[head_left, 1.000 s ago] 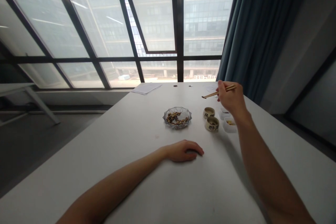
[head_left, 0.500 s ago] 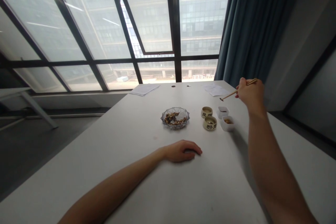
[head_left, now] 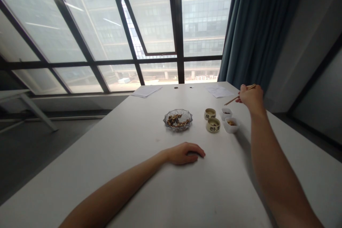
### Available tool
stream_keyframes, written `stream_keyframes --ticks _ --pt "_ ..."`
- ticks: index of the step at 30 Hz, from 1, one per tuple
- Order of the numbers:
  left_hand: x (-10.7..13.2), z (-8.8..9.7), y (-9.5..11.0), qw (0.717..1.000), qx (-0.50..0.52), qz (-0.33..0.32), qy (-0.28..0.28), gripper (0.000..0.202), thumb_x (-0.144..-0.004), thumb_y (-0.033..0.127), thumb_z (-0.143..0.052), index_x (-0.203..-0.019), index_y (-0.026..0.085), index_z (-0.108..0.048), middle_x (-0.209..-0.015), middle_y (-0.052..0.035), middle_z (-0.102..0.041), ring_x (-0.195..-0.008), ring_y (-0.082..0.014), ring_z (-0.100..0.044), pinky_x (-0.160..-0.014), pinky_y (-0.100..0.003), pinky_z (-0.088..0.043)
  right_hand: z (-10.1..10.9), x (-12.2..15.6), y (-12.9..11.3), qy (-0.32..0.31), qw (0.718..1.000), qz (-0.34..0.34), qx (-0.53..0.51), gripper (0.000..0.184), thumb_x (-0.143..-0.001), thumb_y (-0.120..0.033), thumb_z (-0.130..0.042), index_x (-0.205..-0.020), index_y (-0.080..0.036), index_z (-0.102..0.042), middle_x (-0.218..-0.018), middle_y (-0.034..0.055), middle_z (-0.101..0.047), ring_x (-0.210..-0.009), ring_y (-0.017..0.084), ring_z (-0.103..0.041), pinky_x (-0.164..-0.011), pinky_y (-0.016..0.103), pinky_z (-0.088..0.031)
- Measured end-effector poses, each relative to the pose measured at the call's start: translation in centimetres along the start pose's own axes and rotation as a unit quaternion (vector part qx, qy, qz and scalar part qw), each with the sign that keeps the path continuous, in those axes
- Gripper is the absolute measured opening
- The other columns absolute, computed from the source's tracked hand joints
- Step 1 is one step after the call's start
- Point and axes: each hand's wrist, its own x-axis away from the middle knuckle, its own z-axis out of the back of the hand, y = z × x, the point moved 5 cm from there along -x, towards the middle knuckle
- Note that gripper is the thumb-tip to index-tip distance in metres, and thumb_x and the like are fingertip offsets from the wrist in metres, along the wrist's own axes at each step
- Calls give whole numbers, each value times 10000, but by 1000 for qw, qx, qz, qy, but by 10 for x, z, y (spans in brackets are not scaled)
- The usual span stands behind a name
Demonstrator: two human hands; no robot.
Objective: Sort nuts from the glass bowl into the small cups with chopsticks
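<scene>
My right hand [head_left: 250,98] is closed on a pair of wooden chopsticks [head_left: 232,100], held above the table with the tips pointing left, over the far square white dish [head_left: 226,113]. A second white dish [head_left: 231,124] with pale bits lies nearer me. Left of them stand two small round cups [head_left: 210,113] [head_left: 213,125] with dark characters. A glass bowl [head_left: 177,119] of mixed nuts is further left. My left hand [head_left: 186,153] rests palm down on the white table [head_left: 139,156], fingers loosely curled, holding nothing.
Sheets of paper [head_left: 146,90] [head_left: 219,91] lie at the table's far edge, with two small dark spots [head_left: 176,87] between them. Large windows fill the back. A dark curtain [head_left: 256,28] hangs at the right. Another table [head_left: 16,96] stands at the left.
My right hand has carried the chopsticks from left of the cups, up and right, and now a little lower near the white dishes. The left hand has stayed put.
</scene>
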Motion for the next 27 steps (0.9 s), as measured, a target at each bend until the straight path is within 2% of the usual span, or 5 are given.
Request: stream_keyframes --ticks 3,8,13,20,27 --pt "0 0 0 1000 0 0 0 301 -968 296 -584 -1238 213 -688 -1271 -119 -703 -1198 -223 -647 -1093 -370 -471 -2 9 -16 -8 995 -70 -78 335 -922 -425 -582 -716 -170 -651 -567 136 -658 -474 270 -681 -462 379 -568" --pt "0 0 0 1000 0 -3 -1 304 -974 307 -576 -1242 216 -688 -1272 -120 -704 -1197 -222 -648 -1090 -365 -472 -29 33 -58 -76 977 4 -200 445 -913 -542 -599 -681 -164 -643 -526 71 -641 -409 185 -627 -370 262 -491" --pt "0 0 0 1000 -1 -7 -1 309 -974 301 -571 -1248 212 -682 -1272 -122 -702 -1196 -226 -650 -1088 -365 -475 -76 73 -85 -207 937 42 -280 525 -902 -628 -607 -717 -141 -675 -546 72 -662 -439 181 -658 -406 243 -522" --pt "0 -1 0 1000 -8 -13 -5 318 -963 254 -567 -1257 198 -676 -1274 -126 -701 -1191 -230 -657 -1084 -356 -479 -143 136 -88 -351 862 5 -365 507 -831 -650 -685 -743 -152 -683 -676 80 -716 -617 235 -750 -556 294 -616" --pt "1 -2 -4 1000 -6 -17 1 323 -956 246 -580 -1263 211 -674 -1264 -107 -712 -1178 -221 -665 -1075 -340 -488 -167 157 -75 -375 862 21 -341 433 -826 -595 -703 -748 -170 -690 -648 59 -711 -628 236 -747 -560 288 -593"
